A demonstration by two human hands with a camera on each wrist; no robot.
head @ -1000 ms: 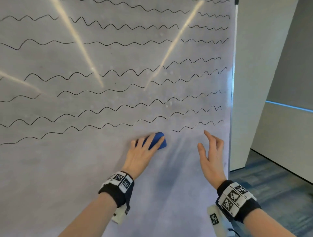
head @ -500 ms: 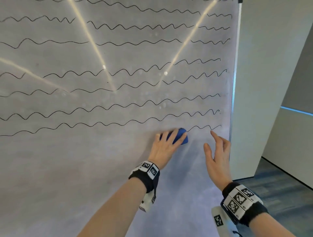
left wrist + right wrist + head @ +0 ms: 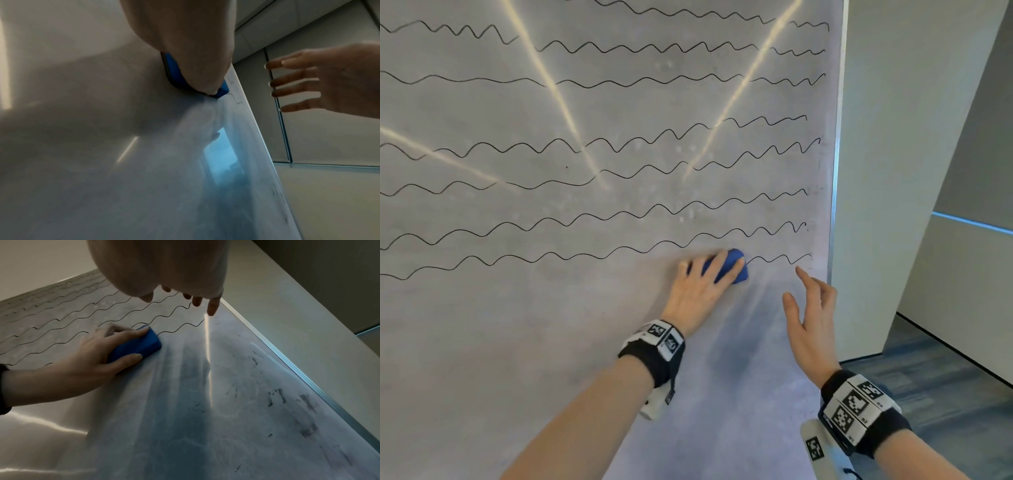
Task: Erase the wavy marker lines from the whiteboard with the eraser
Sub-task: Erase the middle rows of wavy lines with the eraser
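Observation:
My left hand [image 3: 702, 284] grips a blue eraser [image 3: 732, 265] and presses it flat on the whiteboard [image 3: 517, 342], on the lowest wavy black line [image 3: 517, 260]. A short stretch of that line [image 3: 780, 258] runs on to the right of the eraser. Several more wavy lines [image 3: 619, 147] cross the board above. The right wrist view shows the eraser [image 3: 137, 345] held between thumb and fingers of my left hand [image 3: 92, 360]. My right hand [image 3: 811, 308] hovers just right of the eraser with its fingers spread, holding nothing. In the left wrist view the eraser [image 3: 174, 73] peeks from under the palm.
The board's metal right edge [image 3: 834, 171] stands close to my right hand, and a pale wall panel [image 3: 914, 137] rises just beyond it. Smudged grey marker traces [image 3: 287, 402] cover the lower board. Blue-grey carpet [image 3: 945, 383] lies at the lower right.
My left hand has slid the eraser to the right along the lowest line, wiping away more of it. The right hand has stayed beside the board's edge.

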